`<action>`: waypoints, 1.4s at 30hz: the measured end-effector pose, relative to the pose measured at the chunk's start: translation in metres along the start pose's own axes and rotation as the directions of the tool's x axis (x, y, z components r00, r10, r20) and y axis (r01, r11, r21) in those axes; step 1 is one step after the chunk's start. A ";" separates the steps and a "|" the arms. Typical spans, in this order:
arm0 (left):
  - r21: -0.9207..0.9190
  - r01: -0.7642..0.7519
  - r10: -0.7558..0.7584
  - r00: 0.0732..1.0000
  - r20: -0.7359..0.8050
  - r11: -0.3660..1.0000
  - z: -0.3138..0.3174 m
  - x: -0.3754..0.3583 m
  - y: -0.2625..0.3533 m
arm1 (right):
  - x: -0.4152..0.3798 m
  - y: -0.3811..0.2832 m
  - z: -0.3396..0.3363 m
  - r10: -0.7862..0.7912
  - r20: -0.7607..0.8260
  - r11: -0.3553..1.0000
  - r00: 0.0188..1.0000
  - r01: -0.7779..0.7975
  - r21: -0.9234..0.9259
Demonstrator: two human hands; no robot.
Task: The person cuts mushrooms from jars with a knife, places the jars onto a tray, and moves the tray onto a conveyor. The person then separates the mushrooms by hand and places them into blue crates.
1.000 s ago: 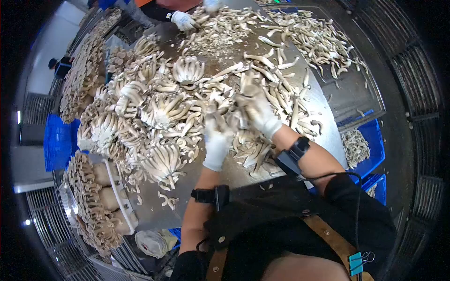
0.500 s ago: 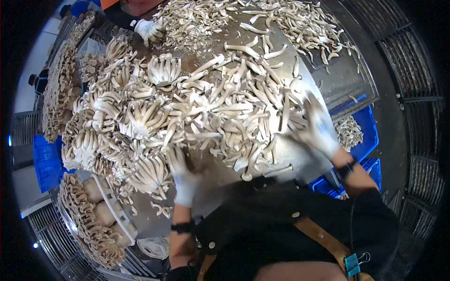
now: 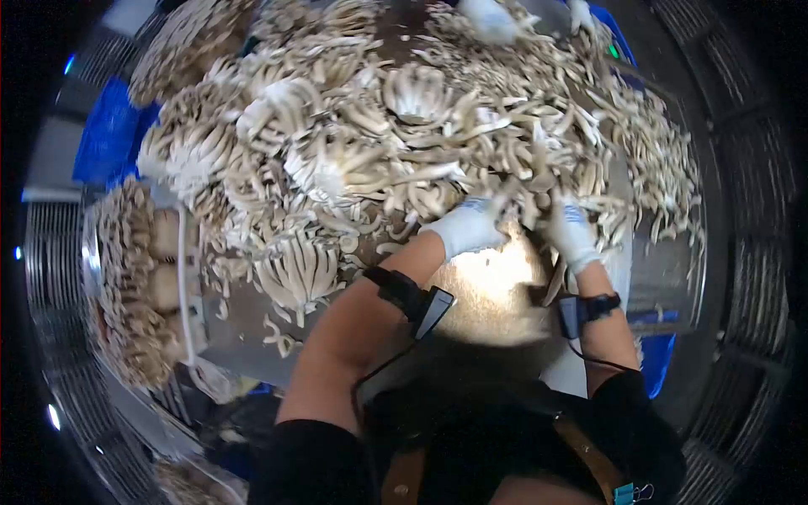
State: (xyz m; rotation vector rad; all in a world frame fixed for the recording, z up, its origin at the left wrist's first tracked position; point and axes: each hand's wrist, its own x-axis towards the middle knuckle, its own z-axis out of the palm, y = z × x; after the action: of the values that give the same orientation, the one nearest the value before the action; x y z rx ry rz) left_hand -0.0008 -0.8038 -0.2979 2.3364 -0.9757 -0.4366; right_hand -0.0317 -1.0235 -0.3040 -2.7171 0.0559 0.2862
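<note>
Both my hands wear white gloves and press at the near edge of a heap of loose mushrooms (image 3: pixel 522 160) on the metal table (image 3: pixel 488 286). My left hand (image 3: pixel 471 227) has its thumb and fingers apart against the stems, the fingertips blurred and partly hidden. A short gap away, my right hand (image 3: pixel 574 234) touches the heap's right part with fingers stretched forward. Neither glove visibly grips a mushroom. Left of my left hand lie whole mushroom clusters, one (image 3: pixel 299 271) fanned out near the table's front edge.
Another person's gloved hand (image 3: pixel 490 21) is at the far side of the heap. More loose mushrooms (image 3: pixel 661 160) cover the right side. A blue crate (image 3: pixel 658 366) stands below right, and blue plastic (image 3: pixel 108 135) at left. Mushroom blocks (image 3: pixel 135 286) stand on the left rack.
My hands have come closer together and moved forward into the heap, the left one going right. Loose mushrooms have shifted away from me, baring table in front. The view has turned.
</note>
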 end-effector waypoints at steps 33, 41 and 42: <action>-0.015 -0.157 0.136 0.898 -0.419 0.988 0.028 -0.150 0.018 | -0.107 -0.049 0.095 -0.405 -0.157 0.774 0.901 0.430 0.466; -0.792 0.054 -0.376 0.898 -0.227 0.607 0.085 -0.171 0.051 | -0.142 -0.060 0.109 -0.196 0.181 0.398 0.964 -0.091 0.913; -0.886 0.011 -0.449 0.865 -0.224 0.463 0.075 -0.172 0.062 | -0.141 -0.062 0.094 -0.039 0.212 0.555 0.976 -0.156 0.817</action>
State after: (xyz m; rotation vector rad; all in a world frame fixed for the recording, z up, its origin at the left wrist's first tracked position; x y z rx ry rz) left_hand -0.1889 -0.7421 -0.3057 1.4699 -0.0804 -0.3625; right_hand -0.1826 -0.9292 -0.3343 -1.7051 0.1765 0.4293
